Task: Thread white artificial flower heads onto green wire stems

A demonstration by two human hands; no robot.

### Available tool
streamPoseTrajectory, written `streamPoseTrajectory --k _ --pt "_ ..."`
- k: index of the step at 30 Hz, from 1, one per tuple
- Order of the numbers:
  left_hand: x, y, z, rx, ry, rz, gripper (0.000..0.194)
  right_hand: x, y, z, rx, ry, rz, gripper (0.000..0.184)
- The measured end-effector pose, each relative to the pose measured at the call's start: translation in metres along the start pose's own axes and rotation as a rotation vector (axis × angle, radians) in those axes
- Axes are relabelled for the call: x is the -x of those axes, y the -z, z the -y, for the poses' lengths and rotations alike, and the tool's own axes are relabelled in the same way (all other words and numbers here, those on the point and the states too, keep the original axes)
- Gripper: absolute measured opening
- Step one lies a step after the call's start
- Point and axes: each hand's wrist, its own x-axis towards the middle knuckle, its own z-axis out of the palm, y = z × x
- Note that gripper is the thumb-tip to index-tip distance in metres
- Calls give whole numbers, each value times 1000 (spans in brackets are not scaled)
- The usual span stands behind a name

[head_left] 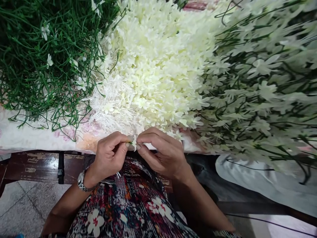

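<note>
My left hand (111, 155) and my right hand (162, 150) meet at the table's front edge, fingers pinched together on one small white artificial flower (134, 143) with a bit of green stem. A metal watch (81, 182) sits on my left wrist. Just beyond my fingertips lies a big heap of loose cream-white flower heads (160, 62). Thin white plastic stamen pieces (114, 102) spread at the heap's near left side.
A tangle of bare green stems (47, 59) fills the left of the table. Stems with white flowers attached (262, 82) pile up on the right. A floral cloth (29, 135) covers the table. A dark wooden bench (42, 165) and tiled floor (22, 205) lie below.
</note>
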Motion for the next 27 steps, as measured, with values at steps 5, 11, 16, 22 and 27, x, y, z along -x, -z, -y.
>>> streamPoseTrajectory --k 5,11,16,22,27 --pt "-2 -7 0 -70 -93 1 11 3 -1 0 -20 -40 -38 14" --pt "-5 -12 5 -106 -105 5 11 9 -9 -6 -25 -76 -108 14" --pt "-7 -13 7 -124 -107 2 11 10 -15 -11 -36 -64 -118 15" --pt "-6 -13 8 -153 -98 -7 9 9 -16 -13 -65 -42 -123 16" --pt "-7 -13 8 -153 -84 -9 9 8 -17 -13 -46 -36 -104 13"
